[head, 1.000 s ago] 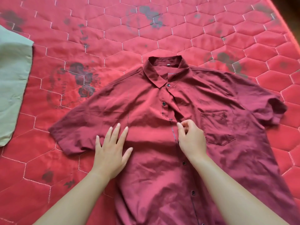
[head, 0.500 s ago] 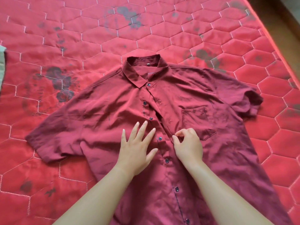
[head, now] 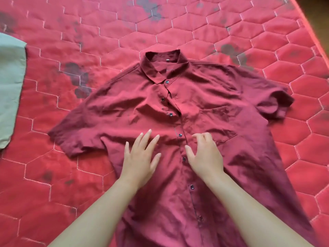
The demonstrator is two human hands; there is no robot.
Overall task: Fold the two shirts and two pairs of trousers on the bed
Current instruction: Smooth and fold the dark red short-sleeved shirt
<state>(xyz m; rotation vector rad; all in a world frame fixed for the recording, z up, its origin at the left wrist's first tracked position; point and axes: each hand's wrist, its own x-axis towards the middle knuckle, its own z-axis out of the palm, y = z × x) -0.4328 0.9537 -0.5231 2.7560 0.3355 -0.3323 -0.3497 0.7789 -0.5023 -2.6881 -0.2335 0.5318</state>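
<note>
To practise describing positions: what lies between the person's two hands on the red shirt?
In the head view, the button placket of the red shirt runs between the left hand and right hand, with one button in the gap.

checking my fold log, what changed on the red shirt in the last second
The right hand let go of the button placket it was pinching; its fingers and thumb now sit apart on the maroon shirt. The left hand slid closer to the placket and stays flat. The shirt stays spread out, unfolded.
</note>
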